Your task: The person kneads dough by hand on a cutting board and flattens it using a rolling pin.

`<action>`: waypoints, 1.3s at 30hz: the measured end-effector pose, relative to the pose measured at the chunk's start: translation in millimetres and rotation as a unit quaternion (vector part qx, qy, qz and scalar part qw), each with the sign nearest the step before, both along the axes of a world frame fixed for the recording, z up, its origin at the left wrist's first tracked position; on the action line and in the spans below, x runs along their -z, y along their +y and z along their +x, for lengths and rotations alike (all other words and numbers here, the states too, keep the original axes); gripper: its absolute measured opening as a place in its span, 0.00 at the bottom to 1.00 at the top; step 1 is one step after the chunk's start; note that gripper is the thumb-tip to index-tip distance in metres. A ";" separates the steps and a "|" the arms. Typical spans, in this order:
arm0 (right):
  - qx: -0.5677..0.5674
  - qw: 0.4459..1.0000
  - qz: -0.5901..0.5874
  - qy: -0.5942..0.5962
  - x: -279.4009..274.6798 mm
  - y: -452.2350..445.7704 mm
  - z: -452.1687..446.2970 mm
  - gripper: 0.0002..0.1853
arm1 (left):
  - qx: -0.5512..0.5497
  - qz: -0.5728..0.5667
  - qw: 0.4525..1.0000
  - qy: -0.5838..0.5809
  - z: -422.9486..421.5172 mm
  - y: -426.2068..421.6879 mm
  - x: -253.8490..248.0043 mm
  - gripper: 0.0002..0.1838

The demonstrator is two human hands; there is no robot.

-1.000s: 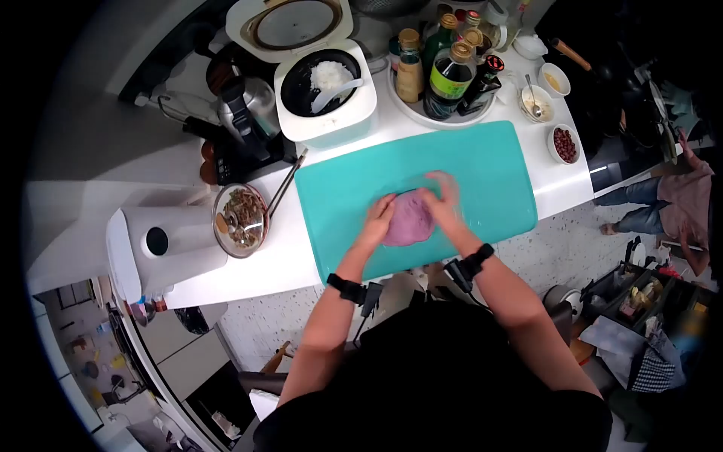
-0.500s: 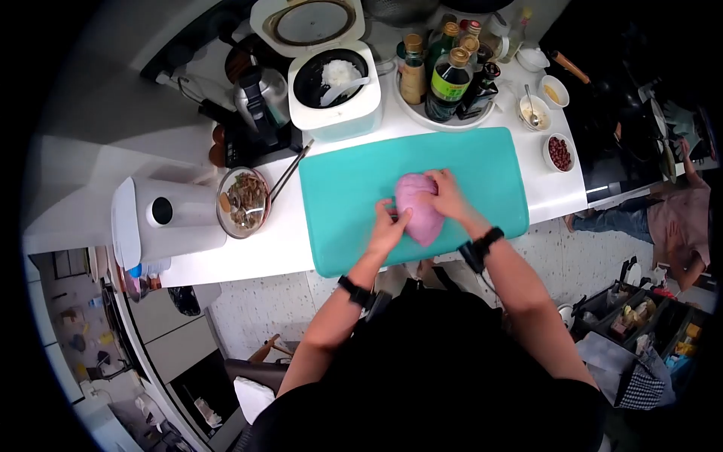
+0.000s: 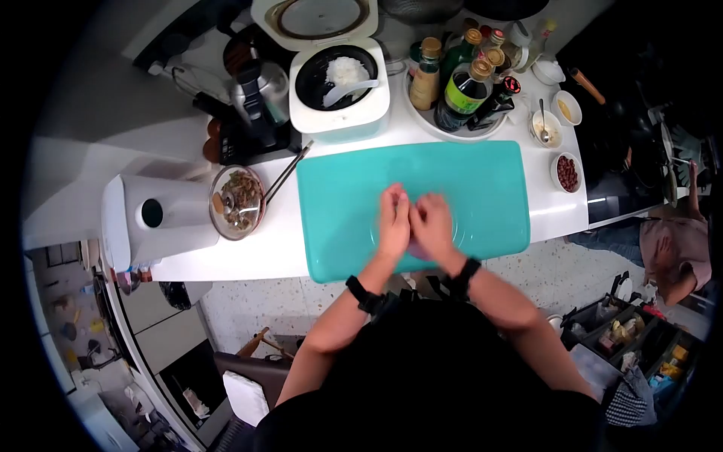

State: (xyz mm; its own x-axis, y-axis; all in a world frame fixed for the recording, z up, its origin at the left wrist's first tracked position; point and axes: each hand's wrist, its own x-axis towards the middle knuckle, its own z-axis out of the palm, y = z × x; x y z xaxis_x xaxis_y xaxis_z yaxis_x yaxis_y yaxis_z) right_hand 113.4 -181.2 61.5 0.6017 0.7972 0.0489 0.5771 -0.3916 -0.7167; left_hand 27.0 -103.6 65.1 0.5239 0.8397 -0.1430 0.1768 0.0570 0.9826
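A lump of pink dough [image 3: 419, 251] lies on the teal mat [image 3: 343, 226], mostly hidden beneath my two hands. Only a small part of it shows between and below my wrists. My left hand [image 3: 393, 222] presses on the dough's left side, its fingers closed and pointing away from me. Close beside it, my right hand [image 3: 432, 224] has its fingers curled over the dough and is slightly blurred. The two hands nearly touch.
Left of the mat are a glass bowl of food [image 3: 237, 203] and chopsticks [image 3: 289, 175]. Behind it stand an open rice cooker [image 3: 340, 124] and a tray of bottles [image 3: 463, 137]. Small bowls, one of red beans [image 3: 566, 172], sit right. Another person [image 3: 670, 260] is at far right.
My hands have come together over the dough, which was an elongated lump in plain view and is now mostly covered. My right hand has moved left and toward me.
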 end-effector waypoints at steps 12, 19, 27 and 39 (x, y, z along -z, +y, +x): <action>-0.060 0.970 -0.022 -0.234 71.3 30.2 22.2 0.18 | -0.027 0.223 0.972 0.067 37.2 27.0 74.9 0.20; 0.002 0.980 -0.109 -0.164 61.7 57.6 45.4 0.20 | 0.093 0.169 0.968 0.162 76.6 65.1 70.0 0.23; 0.005 0.990 -0.104 -0.099 -20.9 -27.2 1.6 0.10 | 0.083 -0.004 0.995 0.049 1.0 -27.4 16.2 0.21; 0.031 0.968 0.054 -0.244 71.7 15.2 49.1 0.09 | 0.074 0.305 0.944 0.106 60.5 17.7 73.1 0.24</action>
